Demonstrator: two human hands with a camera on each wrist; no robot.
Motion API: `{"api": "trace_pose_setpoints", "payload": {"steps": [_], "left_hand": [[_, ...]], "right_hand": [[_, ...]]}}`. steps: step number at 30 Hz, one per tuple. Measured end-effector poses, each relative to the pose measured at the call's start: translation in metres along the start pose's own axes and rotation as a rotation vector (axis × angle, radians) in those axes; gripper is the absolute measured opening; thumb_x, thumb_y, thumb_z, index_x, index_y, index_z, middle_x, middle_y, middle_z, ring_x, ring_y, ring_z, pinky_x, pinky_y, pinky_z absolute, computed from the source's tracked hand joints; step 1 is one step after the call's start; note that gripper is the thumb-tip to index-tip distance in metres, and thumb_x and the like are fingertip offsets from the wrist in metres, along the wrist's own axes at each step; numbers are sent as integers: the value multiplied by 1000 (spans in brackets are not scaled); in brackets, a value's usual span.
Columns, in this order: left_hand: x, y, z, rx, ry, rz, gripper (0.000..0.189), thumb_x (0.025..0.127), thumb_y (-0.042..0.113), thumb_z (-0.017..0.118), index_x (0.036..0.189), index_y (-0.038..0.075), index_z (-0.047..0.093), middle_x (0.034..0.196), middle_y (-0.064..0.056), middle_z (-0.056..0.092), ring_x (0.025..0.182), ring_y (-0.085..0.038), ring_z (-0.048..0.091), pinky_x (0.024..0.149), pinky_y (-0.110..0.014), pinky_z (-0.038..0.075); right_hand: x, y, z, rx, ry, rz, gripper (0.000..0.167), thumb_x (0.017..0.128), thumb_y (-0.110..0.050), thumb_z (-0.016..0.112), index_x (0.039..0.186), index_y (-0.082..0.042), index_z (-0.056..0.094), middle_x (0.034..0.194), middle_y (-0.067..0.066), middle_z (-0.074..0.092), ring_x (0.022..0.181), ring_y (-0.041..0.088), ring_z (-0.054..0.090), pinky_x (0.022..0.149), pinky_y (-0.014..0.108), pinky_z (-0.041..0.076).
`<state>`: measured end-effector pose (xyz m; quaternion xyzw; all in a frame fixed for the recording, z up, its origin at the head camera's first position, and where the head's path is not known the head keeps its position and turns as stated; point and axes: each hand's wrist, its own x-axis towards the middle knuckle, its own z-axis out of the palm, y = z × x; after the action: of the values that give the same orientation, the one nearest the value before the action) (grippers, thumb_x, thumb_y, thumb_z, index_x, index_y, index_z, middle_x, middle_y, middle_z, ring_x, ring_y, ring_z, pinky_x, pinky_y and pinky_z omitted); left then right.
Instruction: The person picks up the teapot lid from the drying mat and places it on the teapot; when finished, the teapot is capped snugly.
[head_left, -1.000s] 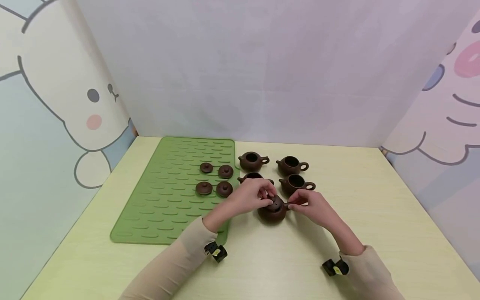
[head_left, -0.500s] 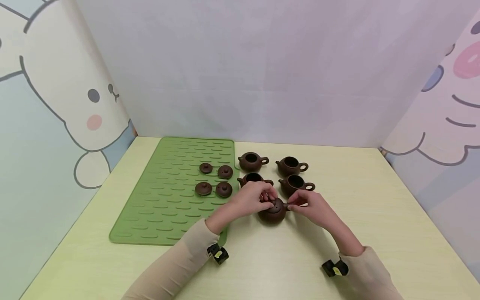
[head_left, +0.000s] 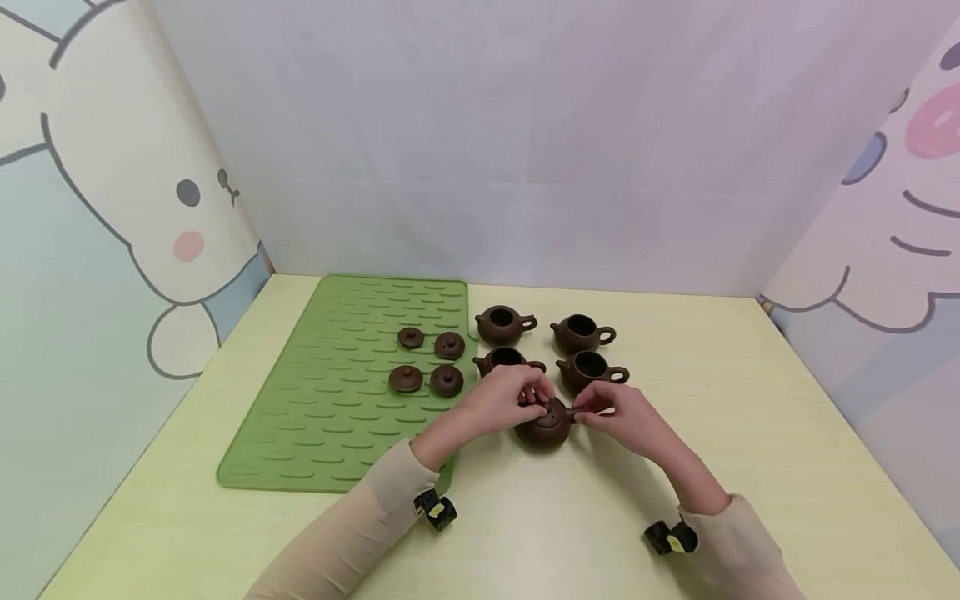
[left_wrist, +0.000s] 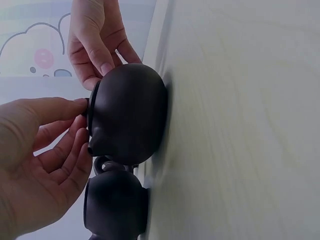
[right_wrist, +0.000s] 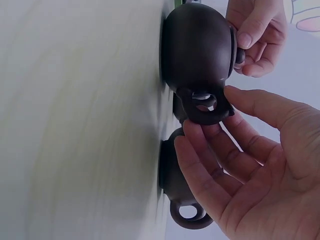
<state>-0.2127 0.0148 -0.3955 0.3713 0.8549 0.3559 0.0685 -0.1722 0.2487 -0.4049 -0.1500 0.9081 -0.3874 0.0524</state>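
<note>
A dark brown teapot [head_left: 543, 435] stands on the table with its lid [head_left: 553, 412] seated on its opening. My left hand [head_left: 501, 400] pinches the lid's knob [right_wrist: 240, 56] between thumb and fingers. At the teapot's other side, my right hand [head_left: 622, 415] holds the handle [right_wrist: 206, 111], thumb on top and fingers beneath. The spout [left_wrist: 98, 145] shows on the left hand's side in the left wrist view. Just behind the hands stand lidless teapots, among them one [head_left: 504, 358] partly covered by the left hand and another [head_left: 589, 370] beyond the right.
On the green mat [head_left: 300, 417] at left lie several loose lids, one of them a lid [head_left: 447, 380] near the mat's right edge. Farther back stand two more lidless teapots, one left [head_left: 501, 323] and one right [head_left: 581, 332]. A pale wall [head_left: 510, 167] closes off the back.
The left hand has lowered the lid from a tilted position over the opening to lie level on the teapot. The right hand has stayed on the handle.
</note>
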Motion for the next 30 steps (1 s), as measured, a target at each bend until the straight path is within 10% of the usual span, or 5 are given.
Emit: {"api": "trace_pose_setpoints", "payload": {"steps": [30], "left_hand": [[-23,-17,-44,-73,112,-105,17,91,9,72,108,9,70,93,-1,71,83,-9,64,71,-20,54]], "right_hand": [[-10,9,-40,-80,131,16,14,93,-15,70,104,-7,71,103,7,74,90,5,68,76,21,55]]}}
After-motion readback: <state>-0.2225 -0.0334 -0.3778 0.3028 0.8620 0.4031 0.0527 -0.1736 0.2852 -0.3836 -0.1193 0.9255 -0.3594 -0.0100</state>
